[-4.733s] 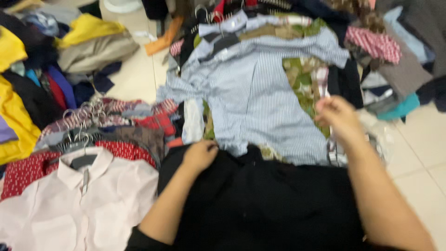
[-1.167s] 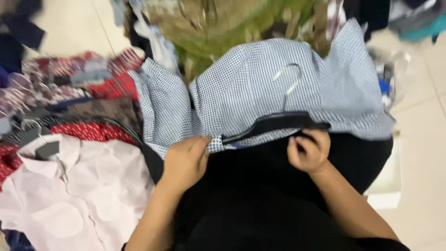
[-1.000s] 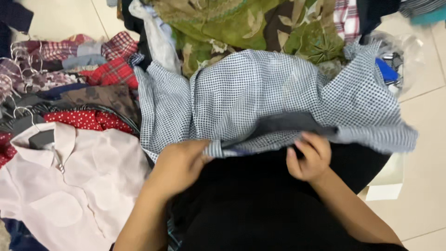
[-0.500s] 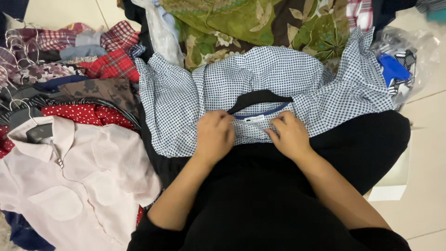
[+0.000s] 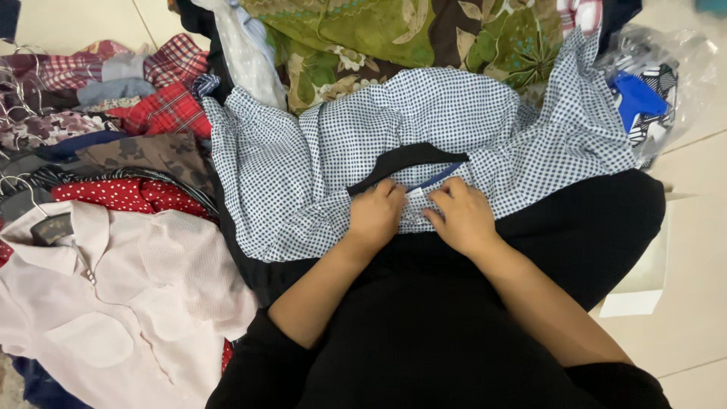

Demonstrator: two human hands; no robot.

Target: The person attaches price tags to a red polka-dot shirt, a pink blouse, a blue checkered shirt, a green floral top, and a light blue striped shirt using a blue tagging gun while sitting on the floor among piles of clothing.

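Note:
A blue-and-white checked shirt (image 5: pixel 303 167) lies spread across my lap over black cloth (image 5: pixel 591 227). A black hanger (image 5: pixel 401 157) sits inside its neck, only its curved top showing. My left hand (image 5: pixel 375 216) and my right hand (image 5: pixel 462 216) rest side by side just below the hanger, fingers pinching the shirt's collar area at the placket. A thin blue strip of collar lining (image 5: pixel 443 174) shows between hanger and fingers.
A pale pink shirt (image 5: pixel 106 303) lies at the left, with red dotted and plaid garments (image 5: pixel 163 98) and wire hangers (image 5: pixel 19 76) behind it. Green leaf-print fabric (image 5: pixel 394 38) is beyond the checked shirt. A clear plastic bag with blue items (image 5: pixel 655 83) sits at the right on the tiled floor (image 5: pixel 689 303).
The checked shirt was pulled onto my lap and flattened. The hanger now sits in its neck, and both hands have come together at the collar.

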